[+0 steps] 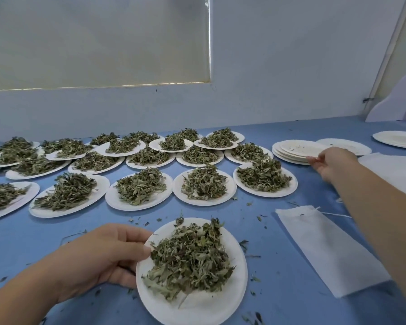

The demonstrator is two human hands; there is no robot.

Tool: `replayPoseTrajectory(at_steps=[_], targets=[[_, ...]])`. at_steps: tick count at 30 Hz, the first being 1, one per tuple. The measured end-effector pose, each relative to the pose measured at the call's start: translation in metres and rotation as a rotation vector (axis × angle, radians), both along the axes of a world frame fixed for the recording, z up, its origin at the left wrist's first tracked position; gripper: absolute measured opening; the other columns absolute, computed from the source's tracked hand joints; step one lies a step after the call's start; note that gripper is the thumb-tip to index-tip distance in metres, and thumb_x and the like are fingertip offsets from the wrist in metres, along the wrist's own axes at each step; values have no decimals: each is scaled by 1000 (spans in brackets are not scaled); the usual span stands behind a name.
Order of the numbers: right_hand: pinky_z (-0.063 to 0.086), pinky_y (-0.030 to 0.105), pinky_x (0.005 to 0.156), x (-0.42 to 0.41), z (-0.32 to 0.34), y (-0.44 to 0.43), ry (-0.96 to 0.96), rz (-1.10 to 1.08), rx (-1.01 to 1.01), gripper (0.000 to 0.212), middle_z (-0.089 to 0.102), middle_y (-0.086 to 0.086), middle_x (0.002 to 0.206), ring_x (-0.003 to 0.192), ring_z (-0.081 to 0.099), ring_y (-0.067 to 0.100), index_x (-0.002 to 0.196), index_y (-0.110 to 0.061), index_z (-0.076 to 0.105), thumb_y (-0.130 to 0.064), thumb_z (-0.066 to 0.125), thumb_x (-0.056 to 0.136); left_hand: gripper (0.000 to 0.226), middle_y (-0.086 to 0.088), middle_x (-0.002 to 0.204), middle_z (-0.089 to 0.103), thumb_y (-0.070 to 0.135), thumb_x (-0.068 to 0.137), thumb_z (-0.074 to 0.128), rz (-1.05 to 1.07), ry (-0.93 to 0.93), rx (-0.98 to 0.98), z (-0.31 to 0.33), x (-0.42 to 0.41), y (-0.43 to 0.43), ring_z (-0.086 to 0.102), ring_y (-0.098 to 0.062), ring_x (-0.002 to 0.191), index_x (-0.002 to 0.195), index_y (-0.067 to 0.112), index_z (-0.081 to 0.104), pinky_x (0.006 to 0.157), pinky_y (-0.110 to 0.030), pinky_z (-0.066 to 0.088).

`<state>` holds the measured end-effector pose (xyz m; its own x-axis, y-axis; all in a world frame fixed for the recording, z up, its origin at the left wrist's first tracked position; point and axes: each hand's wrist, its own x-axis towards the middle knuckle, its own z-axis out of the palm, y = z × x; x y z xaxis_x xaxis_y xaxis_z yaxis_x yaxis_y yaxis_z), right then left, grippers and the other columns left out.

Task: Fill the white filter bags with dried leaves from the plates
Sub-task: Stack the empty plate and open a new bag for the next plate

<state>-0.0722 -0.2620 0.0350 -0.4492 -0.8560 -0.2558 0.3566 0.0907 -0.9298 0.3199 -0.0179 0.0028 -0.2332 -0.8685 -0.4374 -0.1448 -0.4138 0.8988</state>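
Open room: bare blue desk [45, 242] lies between your near plate [197, 308] and the front row of full plates [113, 198], and also left of your left hand [99, 256]. Leaf crumbs are scattered across it.
Edges: the full plates crowd toward the wall, several overlapping. The leftmost are cut off by the frame.
Left hand: your fingers curl under the near plate's left rim, thumb on top, gripping it.
Dried leaves [190, 259]: heaped on that plate, touching your thumb tip.
Filter bag [326, 249]: flat on the desk just right of the near plate, apart from both hands, its right side under your right forearm.
Right hand [333, 164]: stretched to the stack of empty plates [291, 151], fingertips at its near rim. Whether they grip it cannot be told.
Hidden: a white pile [389, 170] beyond your right forearm, partly covered and cut by the frame edge.
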Motion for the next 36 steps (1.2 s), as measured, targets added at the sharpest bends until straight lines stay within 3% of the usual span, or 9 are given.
replayPoseTrajectory(at_steps=[3, 6, 10, 17, 21, 24, 26, 30, 36], targets=[[47, 19, 39, 11, 5, 21, 271, 96, 38, 9, 49, 8, 70, 54, 47, 15, 96, -4, 53, 2, 53, 89, 28, -22, 109, 70, 7, 85, 62, 18, -20, -32, 0, -2, 2, 72, -25, 82, 107, 19, 74, 63, -30, 60], [37, 20, 39, 22, 8, 50, 676, 381, 35, 12, 49, 8, 63, 48, 43, 17, 78, -7, 54, -2, 54, 89, 32, -23, 107, 70, -4, 90, 55, 84, -35, -59, -1, -6, 7, 72, -31, 83, 114, 11, 69, 60, -33, 60], [43, 22, 43, 43, 15, 88, 1271, 636, 35, 12, 59, 12, 62, 47, 53, 21, 82, -5, 59, -13, 53, 88, 33, -23, 106, 70, -5, 92, 51, 94, -63, -95, 3, -15, 15, 72, -31, 81, 120, 8, 62, 58, -32, 59], [34, 21, 45, 71, 5, 142, 1860, 964, 295, 23, 54, 0, 65, 52, 49, 14, 89, -12, 53, -35, 52, 87, 34, -21, 104, 72, -6, 93, 47, 50, -125, -116, 10, -19, 28, 72, -30, 81, 111, 11, 71, 60, -31, 59], [30, 23, 47, 77, -3, 146, 1922, 890, 267, 14, 42, -1, 76, 60, 38, 10, 97, -12, 44, -22, 53, 90, 42, -17, 102, 73, -5, 94, 46, -9, -208, -126, 14, -23, 36, 71, -29, 82, 103, 22, 76, 63, -31, 60], [29, 23, 48, 76, -4, 145, 1920, 838, 259, 9, 41, 0, 76, 61, 38, 11, 87, -13, 41, -12, 49, 90, 40, -14, 84, 75, -1, 94, 47, 3, -302, -173, 18, -27, 40, 65, -22, 53, 101, 26, 76, 47, -23, 51], [30, 25, 50, 76, 0, 144, 1886, 789, 224, 13, 45, 1, 77, 62, 40, 13, 79, -14, 39, -9, 46, 88, 39, -7, 67, 72, 8, 96, 50, 22, -439, -241, 18, -29, 41, 53, -17, 38, 92, 37, 75, 42, -18, 42], [41, 30, 63, 79, 24, 145, 1796, 646, 46, 11, 59, 4, 95, 82, 55, 20, 97, -13, 53, -16, 44, 91, 20, 5, 49, 60, 23, 96, 54, 133, -615, -351, 13, -30, 38, 46, -11, 37, 96, 37, 68, 42, -18, 39], [33, 25, 51, 93, 80, 153, 1655, 521, -272, 24, 60, 4, 77, 64, 49, 16, 77, -12, 59, -23, 45, 93, 12, 21, 86, 65, 34, 93, 58, 134, -872, -485, 6, -29, 35, 53, 19, 64, 93, 41, 67, 53, -7, 38]])
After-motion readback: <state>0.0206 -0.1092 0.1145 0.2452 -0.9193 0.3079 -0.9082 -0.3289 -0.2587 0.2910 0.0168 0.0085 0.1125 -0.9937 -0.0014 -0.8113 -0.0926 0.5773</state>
